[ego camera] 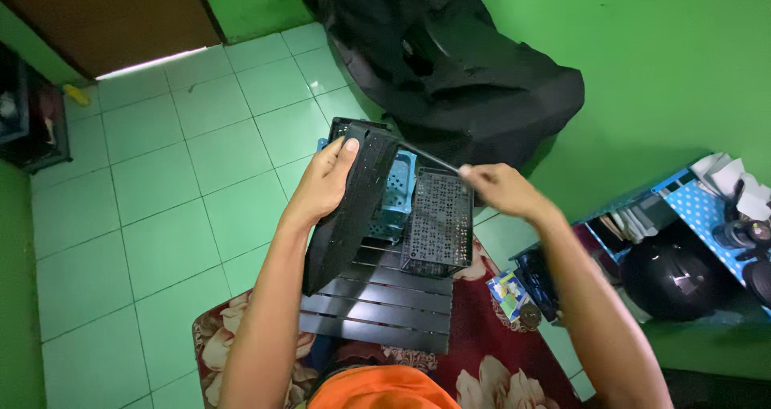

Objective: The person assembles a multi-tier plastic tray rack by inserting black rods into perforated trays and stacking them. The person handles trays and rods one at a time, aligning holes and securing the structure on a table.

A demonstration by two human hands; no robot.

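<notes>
Fingers [347,146] grip black panel [347,208] over slatted table [377,309], green tiles [161,176].

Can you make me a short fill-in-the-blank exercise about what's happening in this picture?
1. The left hand holds a black perforated panel by its ____ edge.
2. The right hand pinches a thin black ____.
3. Under both hands stands a low black table with a slatted top, on a dark red rug with a ____ pattern.
4. The floor tiles and the walls are both ____.

Missing words: upper; rod; floral; green
</notes>
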